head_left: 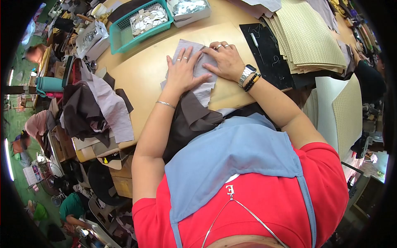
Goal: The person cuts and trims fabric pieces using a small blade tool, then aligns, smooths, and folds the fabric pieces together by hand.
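Observation:
A grey-lilac fabric piece [202, 91] lies on the wooden table [142, 68] in front of me. Flat on its left part rests my left hand [182, 70], fingers spread. My right hand [225, 60] is on the fabric's upper right edge, its index finger and thumb pointing left and apart; its other fingers are curled, and I cannot make out anything held. The fingertips of both hands are close together near the fabric's top. Dark brown fabric [194, 115] hangs over the table's near edge below the hands.
A teal basket [120, 39] of small pale pieces and a white box [192, 14] stand at the back. Right are a black mat [269, 58] with a thin tool and stacked woven-pattern sheets [310, 37]. Fabrics [89, 107] lie left. Other people [74, 206] are at far left.

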A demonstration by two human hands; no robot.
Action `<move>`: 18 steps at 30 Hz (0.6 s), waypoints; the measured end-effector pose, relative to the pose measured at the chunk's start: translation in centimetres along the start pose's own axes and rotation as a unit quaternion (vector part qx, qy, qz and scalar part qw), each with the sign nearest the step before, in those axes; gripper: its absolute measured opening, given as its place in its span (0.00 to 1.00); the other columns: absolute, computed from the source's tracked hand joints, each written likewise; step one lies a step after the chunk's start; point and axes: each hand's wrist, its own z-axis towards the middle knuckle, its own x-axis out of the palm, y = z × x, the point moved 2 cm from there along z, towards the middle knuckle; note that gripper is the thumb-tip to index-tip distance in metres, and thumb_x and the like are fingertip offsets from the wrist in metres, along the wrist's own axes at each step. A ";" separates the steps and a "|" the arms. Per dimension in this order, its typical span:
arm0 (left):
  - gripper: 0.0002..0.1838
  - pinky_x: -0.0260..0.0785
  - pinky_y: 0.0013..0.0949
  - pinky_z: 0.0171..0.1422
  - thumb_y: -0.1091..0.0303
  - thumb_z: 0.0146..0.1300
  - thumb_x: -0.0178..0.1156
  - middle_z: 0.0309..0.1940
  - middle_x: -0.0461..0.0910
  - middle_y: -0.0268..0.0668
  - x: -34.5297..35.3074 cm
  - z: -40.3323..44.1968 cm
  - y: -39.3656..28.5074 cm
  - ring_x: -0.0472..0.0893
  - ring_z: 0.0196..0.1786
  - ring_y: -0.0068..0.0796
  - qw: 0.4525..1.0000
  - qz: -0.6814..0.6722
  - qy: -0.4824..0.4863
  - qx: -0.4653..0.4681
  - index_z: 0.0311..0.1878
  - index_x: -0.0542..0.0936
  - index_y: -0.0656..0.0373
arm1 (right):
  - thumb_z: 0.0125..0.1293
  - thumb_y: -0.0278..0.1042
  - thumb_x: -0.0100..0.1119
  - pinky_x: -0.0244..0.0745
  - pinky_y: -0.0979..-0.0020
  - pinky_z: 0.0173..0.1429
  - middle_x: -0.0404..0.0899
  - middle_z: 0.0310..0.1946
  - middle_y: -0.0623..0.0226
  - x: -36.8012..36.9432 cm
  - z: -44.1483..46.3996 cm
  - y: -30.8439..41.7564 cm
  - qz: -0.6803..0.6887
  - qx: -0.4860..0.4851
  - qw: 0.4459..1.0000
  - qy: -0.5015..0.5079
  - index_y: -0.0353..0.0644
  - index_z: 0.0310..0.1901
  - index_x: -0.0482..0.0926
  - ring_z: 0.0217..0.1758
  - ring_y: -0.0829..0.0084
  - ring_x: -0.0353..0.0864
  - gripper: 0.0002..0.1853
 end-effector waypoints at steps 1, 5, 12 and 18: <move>0.49 0.42 0.79 0.71 0.22 0.50 0.56 0.75 0.61 0.42 0.1 0.1 0.0 0.58 0.78 0.49 1.000 -0.002 -0.002 -0.003 0.72 0.66 0.39 | 0.62 0.56 0.63 0.68 0.58 0.54 0.78 0.51 0.63 0.0 0.0 0.0 0.000 -0.001 1.000 -0.003 0.55 0.56 0.77 0.55 0.61 0.76 0.24; 0.48 0.42 0.80 0.70 0.22 0.52 0.56 0.75 0.61 0.41 0.2 0.7 0.1 0.59 0.78 0.47 1.000 0.007 0.004 -0.014 0.73 0.66 0.37 | 0.61 0.57 0.62 0.68 0.57 0.54 0.78 0.51 0.63 0.2 0.0 -0.1 -0.002 0.001 1.000 -0.011 0.55 0.57 0.77 0.55 0.61 0.76 0.26; 0.47 0.43 0.80 0.68 0.24 0.51 0.58 0.77 0.59 0.39 -0.1 0.7 -0.3 0.56 0.79 0.44 1.000 0.010 0.009 -0.022 0.73 0.67 0.35 | 0.62 0.56 0.62 0.67 0.57 0.57 0.78 0.53 0.62 0.2 0.2 -0.3 -0.033 0.049 0.998 -0.013 0.52 0.57 0.77 0.56 0.60 0.76 0.26; 0.50 0.39 0.82 0.69 0.19 0.48 0.55 0.78 0.56 0.40 0.3 0.9 -0.1 0.54 0.79 0.45 0.999 0.015 0.019 -0.028 0.73 0.66 0.34 | 0.65 0.55 0.60 0.61 0.48 0.70 0.76 0.61 0.65 0.9 0.0 -0.7 0.075 -0.064 0.995 0.019 0.51 0.64 0.71 0.65 0.61 0.73 0.29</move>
